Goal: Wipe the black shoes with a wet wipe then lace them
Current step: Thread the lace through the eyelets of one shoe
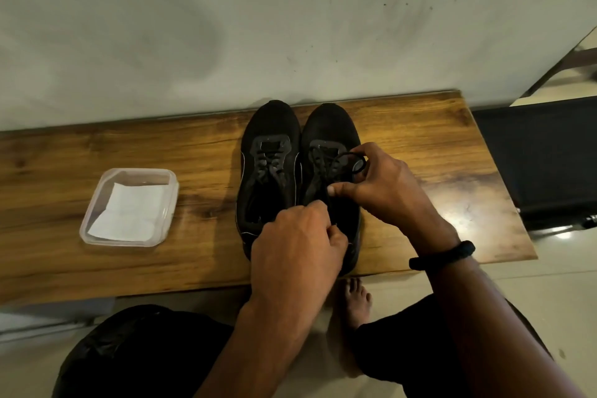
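The black shoes stand side by side on the worktop [97, 145], toes to the wall; the left shoe [269, 126] looks laced, the right shoe [329, 126] is in hand; the right hand [384, 184] pinches a loop of lace [353, 160] over the tongue; the left hand [297, 245], fingers [318, 207] curled tight, seems to pinch the lace lower down, by the collar. It would be best to keep both strands evenly taut and draw the loop snug without twisting; the wet wipe [129, 210] lies in its tub [87, 220], well apart.

Black shoes [271, 126] stand side by side, right one's lace [353, 158] looped; white wipe [127, 212] lies leftward.
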